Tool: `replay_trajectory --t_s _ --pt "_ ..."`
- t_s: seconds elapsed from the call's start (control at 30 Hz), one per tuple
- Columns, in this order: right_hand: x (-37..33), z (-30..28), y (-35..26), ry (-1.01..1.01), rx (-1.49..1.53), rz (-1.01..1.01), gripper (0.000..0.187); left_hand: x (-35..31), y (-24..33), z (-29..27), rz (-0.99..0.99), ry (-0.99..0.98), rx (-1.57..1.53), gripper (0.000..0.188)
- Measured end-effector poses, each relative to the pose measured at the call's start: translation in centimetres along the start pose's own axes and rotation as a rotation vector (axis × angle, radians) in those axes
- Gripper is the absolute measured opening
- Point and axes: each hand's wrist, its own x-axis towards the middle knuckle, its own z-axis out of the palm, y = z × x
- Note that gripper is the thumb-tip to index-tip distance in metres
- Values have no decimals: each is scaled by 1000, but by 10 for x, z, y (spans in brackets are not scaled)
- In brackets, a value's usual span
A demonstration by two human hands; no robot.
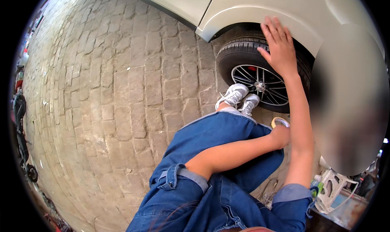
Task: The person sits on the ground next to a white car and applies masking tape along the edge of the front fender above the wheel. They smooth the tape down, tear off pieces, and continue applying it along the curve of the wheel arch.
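Observation:
My right hand [280, 49] is raised at the rim of the wheel arch of a pale beige car [248, 14]. Its fingers are stretched out and its fingertips overlap the painted body above the tire; whether they touch it, I cannot tell. Below and behind that hand is a black tire [231, 53] on a silver multi-spoke wheel [260, 86]. My left hand [280, 137] is closed around a roll of yellowish tape [277, 121], held low near my knees. My right forearm passes just beside the left hand and hides part of the wheel.
My white sneakers [235, 94] are close to the wheel on brick paving [122, 93]. At the lower right stand a white plastic frame [331, 191] and a bottle with green on it [318, 183]. A blurred patch covers the right side. Dark wheeled objects [20, 122] line the far left.

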Motion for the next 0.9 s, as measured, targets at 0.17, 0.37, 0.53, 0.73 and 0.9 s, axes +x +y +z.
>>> replay_trajectory --t_s 0.17,0.37,0.53,0.73,0.9 --pt "-46 -48 -18 -83 637 74 37 3 -24 -1 -3 286 31 19" --pt "-190 -102 -33 187 663 760 6 3 -34 -41 -38 434 -315 24" --pt "-287 -117 -100 432 848 1407 17 8 -28 -63 -50 376 -283 56" --pt "-335 -121 -151 730 1059 1576 12 -8 -14 -73 62 458 -292 34" --pt "-328 -131 -173 775 1121 1471 13 -39 7 -73 242 310 -199 31"
